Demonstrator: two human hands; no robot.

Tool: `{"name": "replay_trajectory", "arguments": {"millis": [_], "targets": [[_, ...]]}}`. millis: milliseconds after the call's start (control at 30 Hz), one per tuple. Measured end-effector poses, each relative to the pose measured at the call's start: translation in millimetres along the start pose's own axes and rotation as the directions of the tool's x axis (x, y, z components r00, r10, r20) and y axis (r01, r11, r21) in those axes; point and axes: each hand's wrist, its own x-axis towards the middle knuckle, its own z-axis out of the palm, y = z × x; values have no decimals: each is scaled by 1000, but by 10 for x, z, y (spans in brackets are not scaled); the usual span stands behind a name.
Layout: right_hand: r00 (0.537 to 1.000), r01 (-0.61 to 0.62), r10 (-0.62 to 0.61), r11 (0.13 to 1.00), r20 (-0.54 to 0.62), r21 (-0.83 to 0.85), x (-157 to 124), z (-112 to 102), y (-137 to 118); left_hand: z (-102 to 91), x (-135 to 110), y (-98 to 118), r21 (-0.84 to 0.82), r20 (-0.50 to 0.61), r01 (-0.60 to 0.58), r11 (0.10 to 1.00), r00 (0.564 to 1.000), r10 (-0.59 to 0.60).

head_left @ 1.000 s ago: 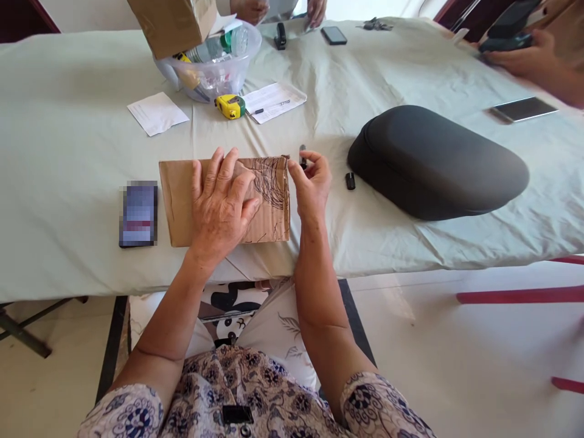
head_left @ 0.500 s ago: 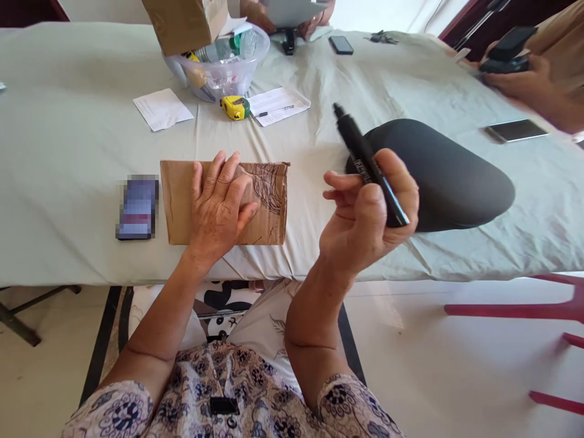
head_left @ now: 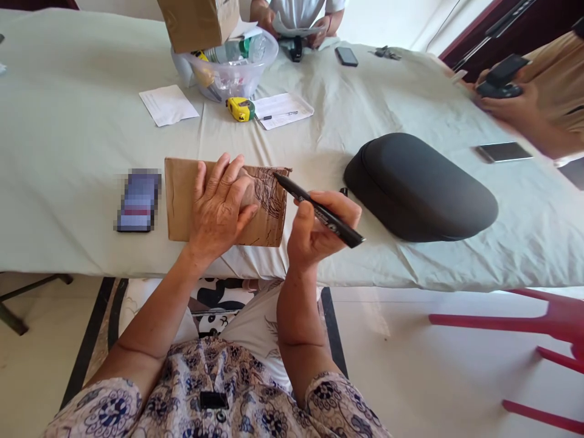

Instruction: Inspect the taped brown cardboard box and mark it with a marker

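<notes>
– Cardboard piece (head_left: 180, 204), where does it lie?
– Flat near the table's (head_left: 68, 152) front edge, with the left hand (head_left: 221, 207) spread wide, palm down on it.
– And the right hand (head_left: 314, 234)?
– Closed around a black marker (head_left: 319, 210), tip at the cardboard's right end by the ink drawing (head_left: 269, 194). A phone (head_left: 137, 201) lies just left, a dark case (head_left: 420, 185) to the right.
</notes>
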Motion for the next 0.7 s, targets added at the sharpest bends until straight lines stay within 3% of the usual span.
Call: {"name": "replay_trajectory", "arguments": {"millis": [167, 333, 433, 600, 700], "targets": [[993, 73, -65, 994, 98, -86, -1, 7, 8, -6, -6, 11, 1, 15, 2, 1000, 1000, -2], [982, -33, 47, 996, 182, -83, -4, -48, -75, -21, -4, 31, -19, 28, 14, 1000, 1000, -13], [993, -42, 55, 992, 105, -120, 42, -98, -130, -36, -5, 50, -40, 37, 27, 999, 999, -25], [985, -50, 9, 971, -173, -233, 167, -134, -132, -46, -11, 63, 2, 22, 8, 1000, 1000, -8], [995, -18, -3, 978, -96, -209, 168, -101, -83, -46, -12, 56, 13, 21, 5, 1000, 1000, -5]]}}
